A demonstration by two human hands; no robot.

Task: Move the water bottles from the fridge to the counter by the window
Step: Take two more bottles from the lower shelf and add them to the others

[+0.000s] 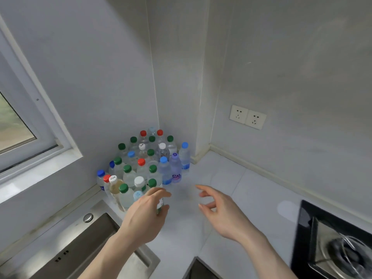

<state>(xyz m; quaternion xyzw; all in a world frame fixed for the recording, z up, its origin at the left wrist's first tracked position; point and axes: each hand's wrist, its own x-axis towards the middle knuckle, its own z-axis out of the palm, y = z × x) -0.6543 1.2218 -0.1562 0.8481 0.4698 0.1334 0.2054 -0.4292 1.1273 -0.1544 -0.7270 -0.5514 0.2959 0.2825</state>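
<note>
Bottles (148,160) of water stand packed upright in the corner of the white counter (231,190), below and to the right of the window (18,125), their caps a mix of green, blue, red and white. The left hand (144,214) is curled round 1 more bottle with a green cap (152,182) at the near edge of the group, thumb on its right side and fingers wrapped over the front; most of that bottle is hidden behind the hand, and whether its base is on the counter yet cannot be told. The right hand (219,210) hangs just beside it over bare counter, fingers spread and loosely bent, holding nothing. The 2 hands are apart.

The step in hand looks like setting this bottle down against the front row. To do it well, lower it straight so the base lands flat, keep it clear of the sink (80,244) edge on the left, and avoid nudging the neighbours, since 1 knock could topple several in so tight a cluster. Let go only once it stands by itself, opening the fingers outward and lifting the hand up, not dragging it sideways. The free hand is well placed to steady the nearest bottles. A hob (334,244) sits at the far right, well apart from the work.
</note>
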